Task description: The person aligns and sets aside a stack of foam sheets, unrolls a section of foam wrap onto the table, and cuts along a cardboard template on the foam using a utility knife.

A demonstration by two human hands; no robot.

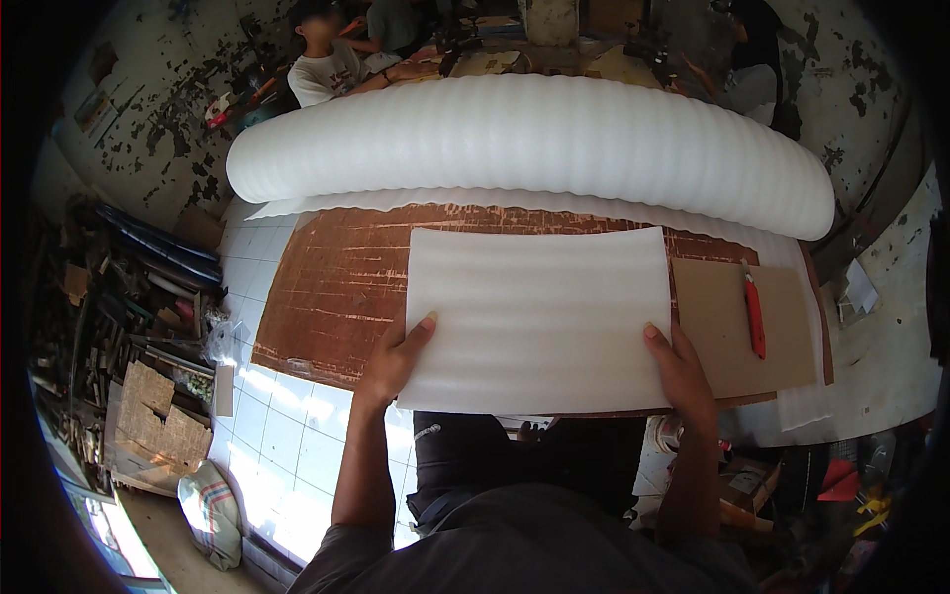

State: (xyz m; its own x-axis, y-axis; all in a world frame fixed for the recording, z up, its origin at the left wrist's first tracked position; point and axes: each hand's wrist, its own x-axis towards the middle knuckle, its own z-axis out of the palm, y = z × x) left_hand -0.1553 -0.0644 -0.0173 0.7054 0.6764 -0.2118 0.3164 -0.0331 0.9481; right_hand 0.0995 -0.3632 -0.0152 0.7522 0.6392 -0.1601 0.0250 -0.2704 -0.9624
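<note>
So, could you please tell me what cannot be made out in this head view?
- Fingers of the left hand and right hand: under the foam sheet.
- Board surface beneath that sheet and the foam roll: covered.
- Red cutter: blade too small to tell.

This is a small, rough workshop for cutting packing material. A big roll of white foam sheeting (534, 139) lies across the top of a scored, knife-marked brown counter (336, 287), with a red utility knife (755, 315) on a cardboard piece (727, 337) at right. Walls have peeling paint (158, 129); scrap wood and cardboard (129, 337) pile up at left. Other people (327, 59) sit working at the upper edge.
</note>
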